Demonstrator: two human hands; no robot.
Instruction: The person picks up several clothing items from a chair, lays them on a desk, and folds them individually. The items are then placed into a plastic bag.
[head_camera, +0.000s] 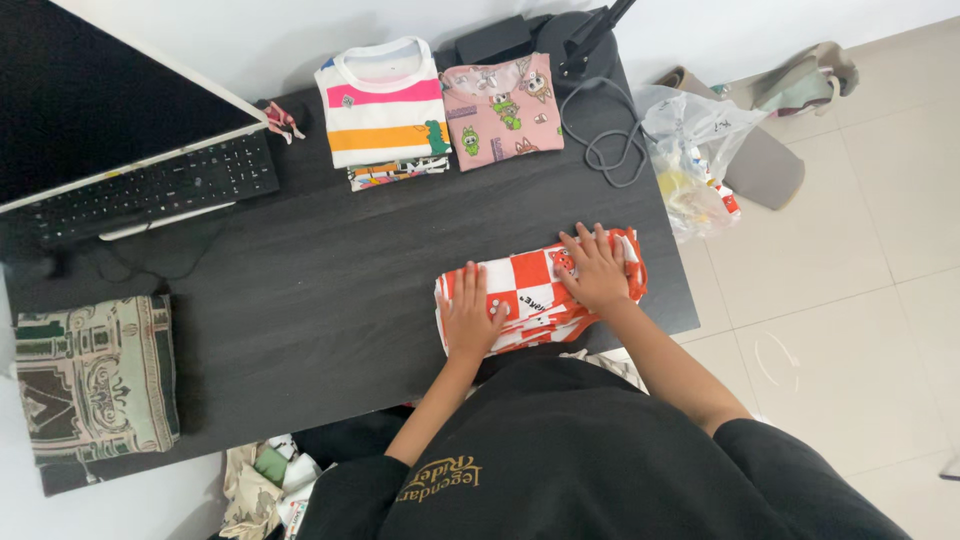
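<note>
Both hands flat on the red-and-white checked garment (540, 290), which lies folded at the near edge of the bench (330, 270), just ahead of my torso. Left hand (470, 318) presses its left end, right hand (595, 272) its right end. Neither grip is clenched: fingers spread, palms down, nothing grasped.

To do this well, I judge: keep even pressure, smooth outward from the middle, square the edges before lifting.

Pose: both forearms angle forward, wrists low, elbows tucked by the body.

Well beyond the grips: a striped folded top (384, 100) beside a pink printed one (502, 110). Far left of them, a keyboard (150, 190).
</note>
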